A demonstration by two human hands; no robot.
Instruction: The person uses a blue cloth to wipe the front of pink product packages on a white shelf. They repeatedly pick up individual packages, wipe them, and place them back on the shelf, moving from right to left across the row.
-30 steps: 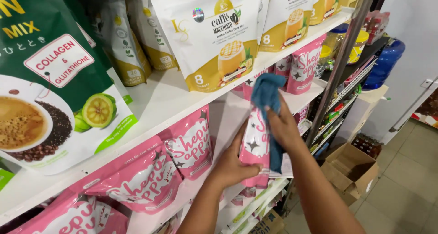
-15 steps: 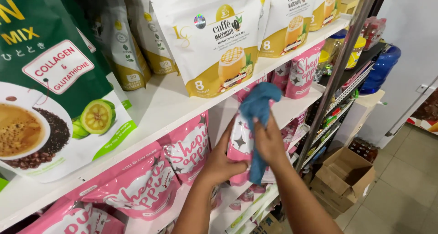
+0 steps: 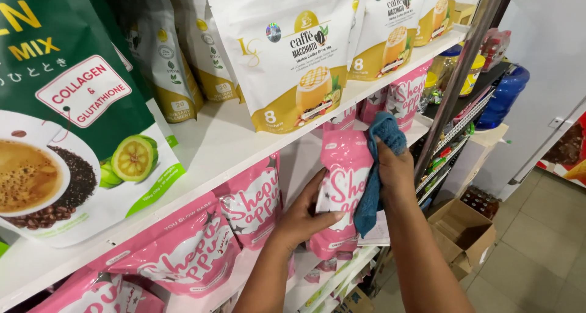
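My left hand (image 3: pixel 307 214) grips the lower left side of a pink pouch (image 3: pixel 342 178) and holds it upright in front of the lower shelf. My right hand (image 3: pixel 395 169) presses a blue cloth (image 3: pixel 375 166) against the pouch's right edge; the cloth bunches over my fingers at the top and hangs down below them. The pouch's front, pink with white script and stars, faces me.
A white upper shelf (image 3: pixel 213 139) carries a green pouch (image 3: pixel 67 99) and white-and-gold pouches (image 3: pixel 293 50). More pink pouches (image 3: pixel 183 246) stand on the shelf below. A metal upright (image 3: pixel 464 69) rises at right, with an open cardboard box (image 3: pixel 461 227) on the tiled floor.
The cloth has slid from the pouch's top and front over to its right edge, uncovering the front. My left hand has kept its hold on the pouch.
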